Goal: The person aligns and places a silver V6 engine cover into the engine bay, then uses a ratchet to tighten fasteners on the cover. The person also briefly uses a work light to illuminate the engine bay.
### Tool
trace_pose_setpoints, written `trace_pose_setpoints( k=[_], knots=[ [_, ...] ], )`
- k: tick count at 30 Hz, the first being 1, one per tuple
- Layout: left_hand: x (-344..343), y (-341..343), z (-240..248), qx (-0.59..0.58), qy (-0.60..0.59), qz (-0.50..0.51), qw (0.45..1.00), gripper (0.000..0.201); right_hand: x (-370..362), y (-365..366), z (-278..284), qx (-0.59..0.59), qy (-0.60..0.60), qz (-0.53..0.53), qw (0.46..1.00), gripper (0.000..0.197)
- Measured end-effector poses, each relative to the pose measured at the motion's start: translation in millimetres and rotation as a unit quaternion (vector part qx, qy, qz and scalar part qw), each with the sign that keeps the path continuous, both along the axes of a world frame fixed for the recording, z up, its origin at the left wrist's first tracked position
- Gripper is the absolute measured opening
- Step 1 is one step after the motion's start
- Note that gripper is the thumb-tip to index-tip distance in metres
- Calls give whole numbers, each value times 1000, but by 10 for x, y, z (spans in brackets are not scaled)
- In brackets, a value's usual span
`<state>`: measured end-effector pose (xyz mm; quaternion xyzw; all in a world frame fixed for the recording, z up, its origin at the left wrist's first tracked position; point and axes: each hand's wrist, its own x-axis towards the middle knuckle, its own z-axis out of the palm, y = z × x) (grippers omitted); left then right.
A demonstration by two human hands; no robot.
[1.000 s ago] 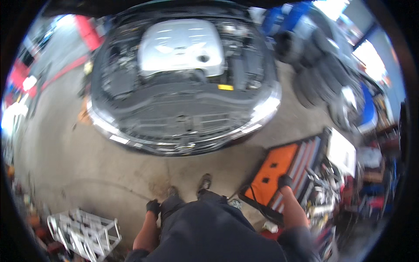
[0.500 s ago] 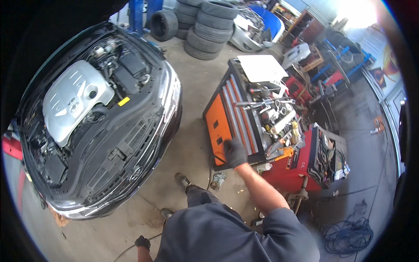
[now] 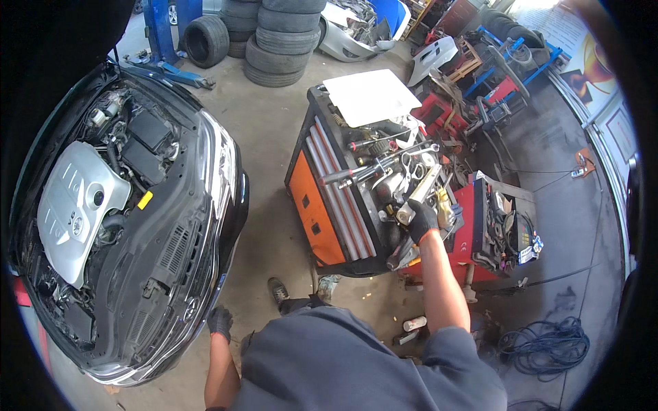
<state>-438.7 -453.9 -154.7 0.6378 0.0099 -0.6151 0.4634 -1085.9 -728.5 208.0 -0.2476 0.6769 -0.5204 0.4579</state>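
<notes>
Both my hands wear dark gloves. My right hand [image 3: 423,220] is down among the tools heaped on the tool cart [image 3: 317,212]. Its fingers reach around a small pale round piece [image 3: 404,216]; whether they grip it is unclear. Close by lie a long pale flat bar [image 3: 428,182], scissors-like handles [image 3: 410,164] and a yellow tool [image 3: 445,207]. Farther left across the heap rests a ratchet-like tool [image 3: 356,175]. My left hand [image 3: 219,322] hangs low beside the car's front bumper [image 3: 205,312], its fingers loosely apart and nothing visible in them.
On the left stands a car with its hood up, its silver engine cover [image 3: 75,205] exposed. A white board [image 3: 373,96] covers the cart's far end. Stacked tires [image 3: 277,58] stand behind. Right of the cart is a red machine [image 3: 460,236]; coiled cable [image 3: 545,346] lies on the floor.
My right hand has moved from beside the cart's orange side onto the tools on top. My left hand has risen and come nearer the bumper. The view has shifted toward the cart.
</notes>
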Motion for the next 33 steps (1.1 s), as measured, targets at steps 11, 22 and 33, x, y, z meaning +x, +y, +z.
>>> trace_pose_setpoints(
  k=[11, 22, 33],
  knots=[
    [241, -329, 623, 135, -240, -208, 939, 13, 823, 642, 389, -251, -303, 55, 918, 57],
    [680, -1059, 1239, -175, -381, -237, 876, 26, 2822, 783, 450, -157, -500, 291, 800, 74],
    [739, -1532, 3649, -499, 10, -118, 858, 54, 5027, 1123, 286, 178, -546, 490, 656, 71]
  ],
)
